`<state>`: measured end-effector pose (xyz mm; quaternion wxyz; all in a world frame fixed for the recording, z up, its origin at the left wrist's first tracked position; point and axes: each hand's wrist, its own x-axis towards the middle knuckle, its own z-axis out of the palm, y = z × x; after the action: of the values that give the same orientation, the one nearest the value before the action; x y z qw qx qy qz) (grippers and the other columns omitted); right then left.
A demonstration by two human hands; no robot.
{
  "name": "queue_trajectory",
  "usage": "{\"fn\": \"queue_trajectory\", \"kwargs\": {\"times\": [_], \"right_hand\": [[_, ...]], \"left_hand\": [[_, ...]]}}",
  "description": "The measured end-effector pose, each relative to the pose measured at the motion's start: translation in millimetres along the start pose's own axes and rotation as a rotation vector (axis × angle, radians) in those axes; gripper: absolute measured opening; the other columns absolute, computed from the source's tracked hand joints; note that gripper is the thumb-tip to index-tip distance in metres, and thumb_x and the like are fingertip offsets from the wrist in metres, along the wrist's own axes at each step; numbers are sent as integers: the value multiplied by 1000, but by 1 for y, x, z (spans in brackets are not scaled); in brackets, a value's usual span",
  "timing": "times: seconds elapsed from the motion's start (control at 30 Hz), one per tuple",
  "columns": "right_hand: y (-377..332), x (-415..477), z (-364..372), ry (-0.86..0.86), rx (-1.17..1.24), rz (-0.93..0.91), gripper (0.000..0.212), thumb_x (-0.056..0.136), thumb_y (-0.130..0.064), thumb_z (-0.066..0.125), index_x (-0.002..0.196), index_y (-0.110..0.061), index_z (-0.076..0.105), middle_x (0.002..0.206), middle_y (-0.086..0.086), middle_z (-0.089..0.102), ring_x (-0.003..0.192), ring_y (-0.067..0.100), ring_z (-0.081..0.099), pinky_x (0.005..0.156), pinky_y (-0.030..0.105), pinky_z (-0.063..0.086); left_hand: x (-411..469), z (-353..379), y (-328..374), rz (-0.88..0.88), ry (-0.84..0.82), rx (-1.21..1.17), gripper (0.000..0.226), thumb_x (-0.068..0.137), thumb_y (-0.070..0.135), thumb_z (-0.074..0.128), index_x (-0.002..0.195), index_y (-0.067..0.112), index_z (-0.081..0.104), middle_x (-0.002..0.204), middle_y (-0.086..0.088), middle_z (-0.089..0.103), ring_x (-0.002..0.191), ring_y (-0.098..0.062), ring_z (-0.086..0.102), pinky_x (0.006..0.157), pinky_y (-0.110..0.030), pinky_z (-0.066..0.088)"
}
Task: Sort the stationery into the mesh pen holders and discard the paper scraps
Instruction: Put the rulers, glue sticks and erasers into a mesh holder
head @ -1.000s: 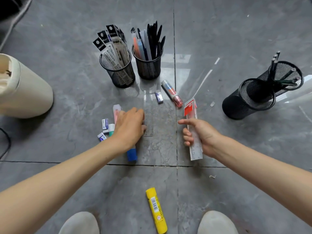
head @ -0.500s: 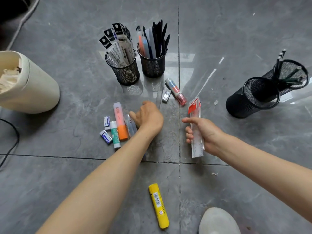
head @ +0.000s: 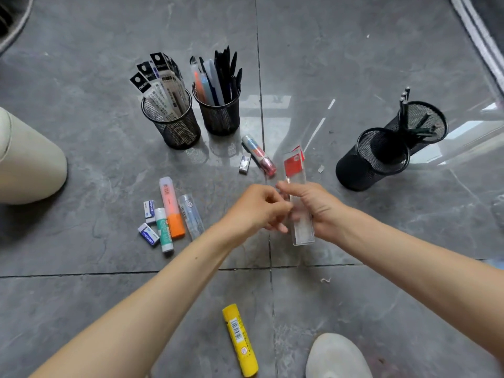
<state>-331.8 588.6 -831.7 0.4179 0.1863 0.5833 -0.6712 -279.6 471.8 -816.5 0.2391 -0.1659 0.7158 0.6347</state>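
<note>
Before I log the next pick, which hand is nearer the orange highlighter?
Left. The left hand is just right of the orange highlighter, a clear tube lying between them. The right hand, holding the packaged ruler, is farther right.

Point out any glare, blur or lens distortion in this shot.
Head view: bright window glare streaks the glossy floor behind the two left pen holders; both hands and the packaged ruler look slightly motion-blurred; wide-angle bending tilts the two right holders outward.
</note>
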Motion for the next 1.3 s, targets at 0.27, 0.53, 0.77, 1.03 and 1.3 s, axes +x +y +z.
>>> {"fn": "queue_trajectory", "kwargs": {"times": [0.27,0.53,0.77,1.03,1.3], "right_hand": [[1,-7,-3,13,-106,63,10,94,-10,47,88,-7,54,55,9,47,34,11,34,43,21,39],[9,0,18,-18,-248,97,8,89,-12,57,87,-13,49,54,5,44,34,8,26,33,15,21],[19,3,31,-48,-316,110,7,90,-13,56,86,-12,51,56,5,45,35,8,29,34,15,23],[22,3,29,-18,-310,102,6,91,-12,54,85,-13,53,57,5,44,35,7,29,34,15,23],[24,1,26,-14,-299,115,9,92,-9,52,84,-12,53,58,6,43,33,6,29,33,15,22]], "left_hand": [[14,-43,0,46,329,739,4,86,20,57,84,19,60,85,-3,62,85,-25,61,68,-30,44],[-16,-117,-37,-194,444,1067,31,80,6,51,110,13,52,112,-13,53,104,-35,51,77,-38,44],[-34,-106,-82,649,-53,1782,38,53,3,58,89,17,55,89,-8,54,77,-27,53,74,-36,42],[-23,-140,-57,842,-71,1879,19,66,0,60,77,14,54,71,-5,51,60,-24,50,60,-35,42],[-20,-166,-62,663,-254,1973,29,78,-2,49,101,16,50,100,-6,47,80,-23,53,73,-34,43]]}}
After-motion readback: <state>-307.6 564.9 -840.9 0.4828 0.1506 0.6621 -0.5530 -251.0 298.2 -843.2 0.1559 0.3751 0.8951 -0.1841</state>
